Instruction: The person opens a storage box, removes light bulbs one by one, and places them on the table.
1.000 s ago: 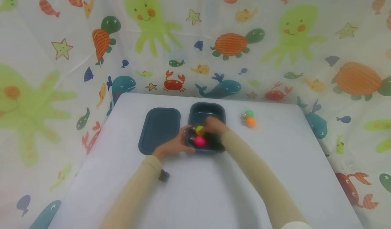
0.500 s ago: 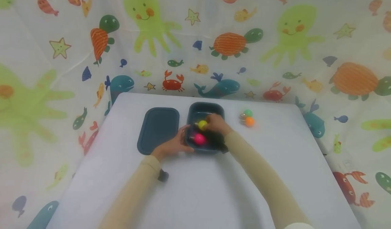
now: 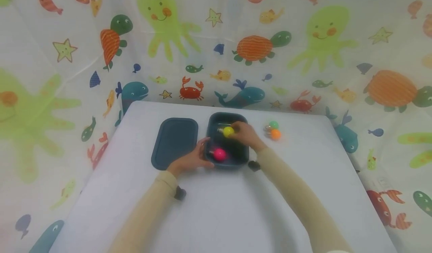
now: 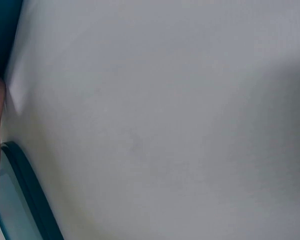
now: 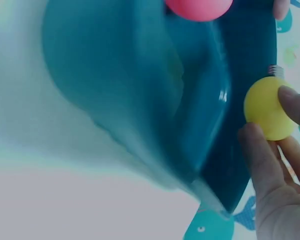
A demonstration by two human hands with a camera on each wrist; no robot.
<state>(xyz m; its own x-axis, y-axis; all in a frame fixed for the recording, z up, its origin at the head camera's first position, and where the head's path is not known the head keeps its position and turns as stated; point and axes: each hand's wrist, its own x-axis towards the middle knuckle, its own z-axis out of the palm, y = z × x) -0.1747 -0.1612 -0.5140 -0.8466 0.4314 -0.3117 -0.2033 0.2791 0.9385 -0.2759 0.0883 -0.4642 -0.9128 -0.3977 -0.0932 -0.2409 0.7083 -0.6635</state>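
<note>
In the head view a dark teal rectangular box (image 3: pixel 227 166) stands on the table. A pink bulb (image 3: pixel 220 154) lies inside it near the front. My right hand (image 3: pixel 245 133) pinches a yellow bulb (image 3: pixel 228 131) between thumb and fingers over the box; the right wrist view shows the metal base of this yellow bulb (image 5: pixel 266 107) pointing away from the palm. My left hand (image 3: pixel 192 160) holds the box's near left side, thumb along the front wall and fingers at the left rim. Only a sliver of that hand enters the left wrist view.
A flat teal lid (image 3: pixel 177 142) lies left of the box. To the right, a green bulb (image 3: pixel 273 125) and an orange bulb (image 3: pixel 275 134) lie side by side on the white table (image 3: pixel 216 215). A patterned sea-animal curtain (image 3: pixel 189 27) hangs behind the table.
My right hand has lifted the yellow bulb away from the pink one and carried it back and slightly right over the box. The left hand stays at the box.
</note>
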